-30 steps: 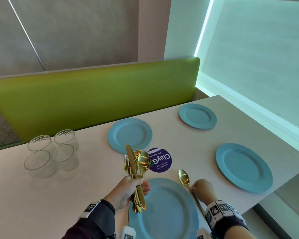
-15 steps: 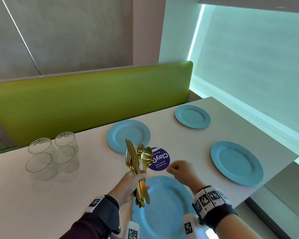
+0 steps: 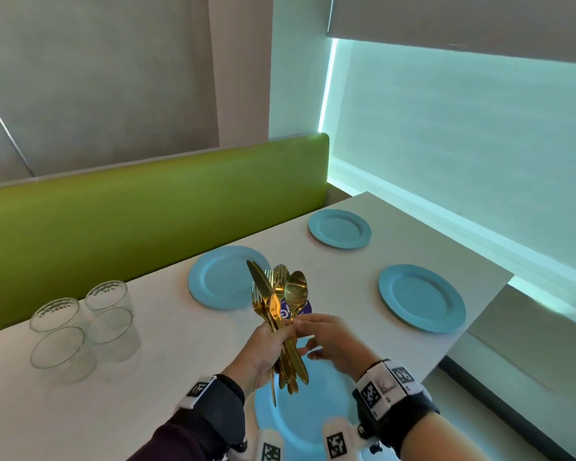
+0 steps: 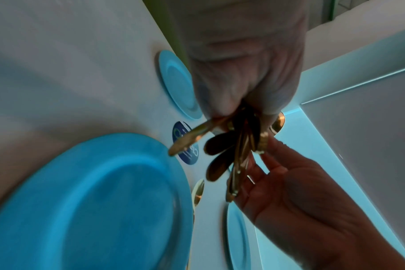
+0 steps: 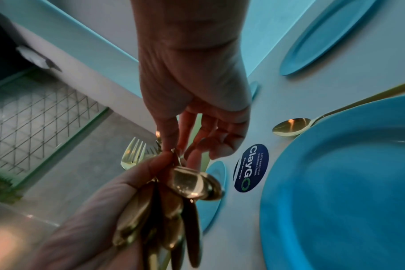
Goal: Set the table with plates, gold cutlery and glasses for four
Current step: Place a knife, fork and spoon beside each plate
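Observation:
My left hand (image 3: 273,344) grips a bundle of gold cutlery (image 3: 280,294) upright above the near blue plate (image 3: 306,424); it holds knives, forks and spoons. My right hand (image 3: 323,337) reaches in from the right, its thumb and forefinger pinching a thin stem in the bundle (image 5: 180,175), other fingers loose. One gold spoon (image 5: 291,126) lies on the table just right of the near plate (image 5: 335,182). Three more blue plates sit at far left (image 3: 220,277), far right (image 3: 340,227) and right (image 3: 421,297). Several clear glasses (image 3: 80,327) stand grouped at the left.
A round purple sticker (image 5: 251,168) lies on the white table (image 3: 180,344) between the plates. A green bench back (image 3: 147,221) runs along the far side. The table ends at its right edge (image 3: 473,327), with floor below.
My right hand let go of the spoon beside the near plate, rose to the bundle and now pinches a piece in it. The left hand lifted the bundle slightly.

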`<state>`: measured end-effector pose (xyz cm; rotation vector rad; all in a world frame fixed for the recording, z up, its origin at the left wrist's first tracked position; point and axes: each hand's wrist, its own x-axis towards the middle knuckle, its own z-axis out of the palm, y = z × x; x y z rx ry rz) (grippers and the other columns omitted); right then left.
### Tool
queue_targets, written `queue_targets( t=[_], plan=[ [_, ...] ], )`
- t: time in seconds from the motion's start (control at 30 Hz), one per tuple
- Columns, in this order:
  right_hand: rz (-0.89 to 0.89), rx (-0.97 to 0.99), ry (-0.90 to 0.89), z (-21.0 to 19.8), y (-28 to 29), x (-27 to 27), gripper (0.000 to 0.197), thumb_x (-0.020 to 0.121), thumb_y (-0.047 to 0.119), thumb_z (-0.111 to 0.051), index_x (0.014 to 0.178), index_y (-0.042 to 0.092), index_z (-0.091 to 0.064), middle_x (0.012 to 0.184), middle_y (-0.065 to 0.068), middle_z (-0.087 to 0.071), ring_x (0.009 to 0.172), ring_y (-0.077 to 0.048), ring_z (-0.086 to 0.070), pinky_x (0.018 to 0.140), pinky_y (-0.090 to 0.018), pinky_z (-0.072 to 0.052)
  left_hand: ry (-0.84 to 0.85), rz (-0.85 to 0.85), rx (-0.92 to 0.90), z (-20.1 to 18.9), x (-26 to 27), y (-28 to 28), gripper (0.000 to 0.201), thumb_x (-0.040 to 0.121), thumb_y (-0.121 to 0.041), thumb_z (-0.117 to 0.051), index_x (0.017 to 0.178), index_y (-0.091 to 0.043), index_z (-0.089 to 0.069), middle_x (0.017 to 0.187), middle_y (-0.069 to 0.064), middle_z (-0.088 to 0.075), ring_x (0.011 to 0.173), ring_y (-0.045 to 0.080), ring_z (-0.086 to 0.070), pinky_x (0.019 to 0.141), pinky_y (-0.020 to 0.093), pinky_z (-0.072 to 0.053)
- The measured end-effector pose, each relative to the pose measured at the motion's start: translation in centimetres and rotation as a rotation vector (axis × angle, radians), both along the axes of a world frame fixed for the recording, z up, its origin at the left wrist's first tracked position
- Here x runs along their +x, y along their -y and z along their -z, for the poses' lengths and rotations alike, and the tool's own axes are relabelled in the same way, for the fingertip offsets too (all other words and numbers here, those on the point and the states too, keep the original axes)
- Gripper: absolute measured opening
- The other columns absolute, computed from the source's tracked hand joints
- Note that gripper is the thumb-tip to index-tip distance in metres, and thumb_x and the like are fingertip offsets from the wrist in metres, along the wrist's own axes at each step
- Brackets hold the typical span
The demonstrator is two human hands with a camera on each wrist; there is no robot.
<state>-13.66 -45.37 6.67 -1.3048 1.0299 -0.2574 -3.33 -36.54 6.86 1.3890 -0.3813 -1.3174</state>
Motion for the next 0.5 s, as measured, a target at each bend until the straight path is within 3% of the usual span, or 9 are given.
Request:
queue_targets(
  t=[0.13,0.3,0.5],
  plan=[
    [0.067,0.012,0.034,0.0,3.0,-0.8,0.011,0.088,0.011,-0.062,0.084,0.011,-0.072,0.069,-0.002,-0.065,0.057,-0.011,-0.055,0.058,-0.024,-0.048,-0.013,-0.014,-0.007,0.1,-1.1,3.2,0.012,0.095,-0.01,-0.051,0.091,-0.005,-0.062,0.073,0.011,-0.059,0.066,0.02,-0.064,0.074,0.034,-0.059],
    [0.115,-0.04,0.022,-0.3,9.7,-2.2,0.015,0.092,0.009,-0.055,0.079,0.01,-0.061,0.071,-0.004,-0.063,0.054,-0.012,-0.062,0.05,-0.021,-0.048,-0.042,-0.088,0.025,0.3,-2.8,9.6,0.009,0.096,-0.011,-0.049,0.095,-0.006,-0.057,0.078,0.013,-0.064,0.069,0.022,-0.065,0.055,0.029,-0.057],
    [0.21,-0.149,-0.133,-0.3,21.4,-8.9,0.016,0.094,0.009,-0.052,0.079,0.011,-0.059,0.07,-0.002,-0.058,0.054,-0.014,-0.052,0.051,-0.021,-0.044,-0.095,-0.137,0.119,1.0,-5.2,17.7,0.004,0.096,-0.013,-0.049,0.093,-0.011,-0.05,0.078,0.016,-0.063,0.071,0.028,-0.064,0.063,0.035,-0.051]
  ],
)
